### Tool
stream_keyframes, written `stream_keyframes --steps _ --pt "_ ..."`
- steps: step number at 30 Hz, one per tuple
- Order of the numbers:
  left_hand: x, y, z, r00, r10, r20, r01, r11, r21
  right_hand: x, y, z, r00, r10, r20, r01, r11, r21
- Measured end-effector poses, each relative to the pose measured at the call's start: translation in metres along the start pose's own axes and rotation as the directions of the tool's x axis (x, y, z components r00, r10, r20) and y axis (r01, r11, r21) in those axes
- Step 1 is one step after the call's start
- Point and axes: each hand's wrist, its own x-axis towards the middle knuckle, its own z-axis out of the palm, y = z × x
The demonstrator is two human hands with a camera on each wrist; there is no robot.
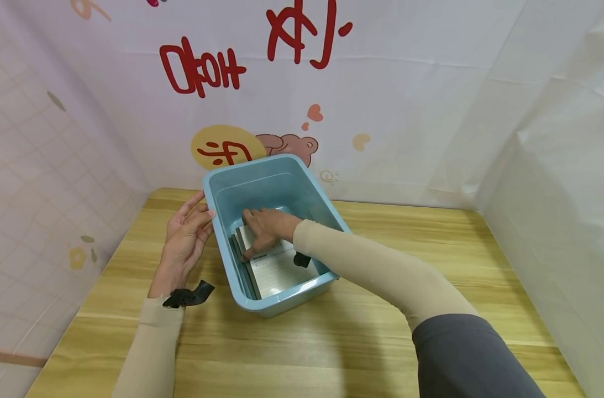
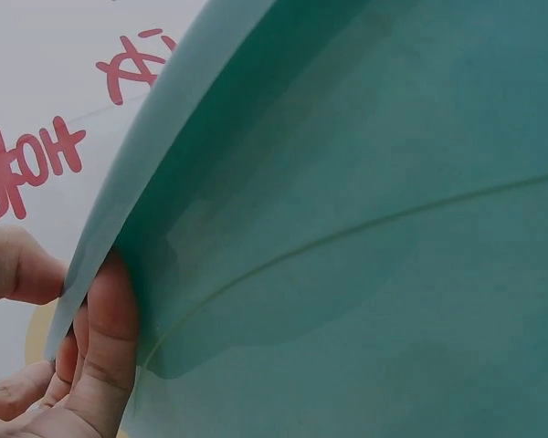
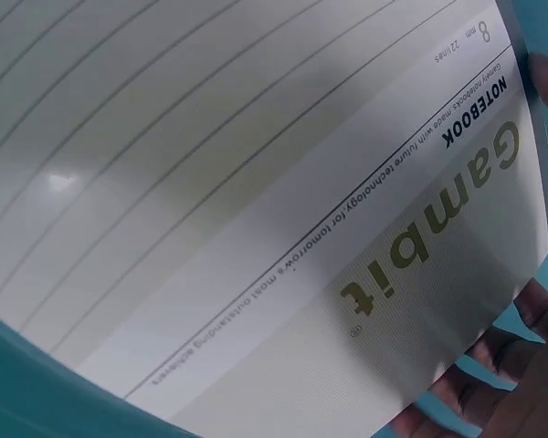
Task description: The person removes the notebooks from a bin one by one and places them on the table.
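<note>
A light blue plastic tub (image 1: 221, 243) stands on the table, turned at an angle. My left hand (image 1: 187, 235) holds its left rim, with the thumb on one side and fingers on the other; the left wrist view shows this pinch on the rim (image 2: 119, 205). Inside the tub lies a pale lined notebook (image 1: 282, 273), marked "Gambit NOTEBOOK" in the right wrist view. My right hand (image 1: 268, 228) reaches in and grips the notebook, its thumb at the dark bound edge and fingertips along the far edge. Another dark-edged book (image 1: 238, 249) shows beneath its left side.
The wood-grain table (image 1: 406, 354) extends around the tub. A white printed curtain (image 1: 406, 99) with red lettering and hearts hangs close behind the tub, and more sheeting flanks both sides. A black strap (image 1: 188, 297) sticks out from my left wrist.
</note>
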Motion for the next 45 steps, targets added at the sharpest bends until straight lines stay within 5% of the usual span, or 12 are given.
stream_keyframes --steps 15,33,45 --pt "-0.001 0.0 0.004 1.0 -0.008 -0.011 0.008 1.0 -0.012 0.0 -0.003 0.004 1.0 0.022 -0.004 -0.022 0.997 -0.077" --pt "-0.001 -0.003 0.001 1.0 0.008 0.005 -0.008 1.0 -0.029 0.006 -0.001 -0.003 0.989 0.008 -0.147 -0.024 0.994 -0.108" --pt "0.0 -0.003 0.001 1.0 0.009 0.015 -0.008 1.0 -0.03 0.005 0.003 -0.023 0.961 -0.02 -0.274 0.0 0.997 -0.074"
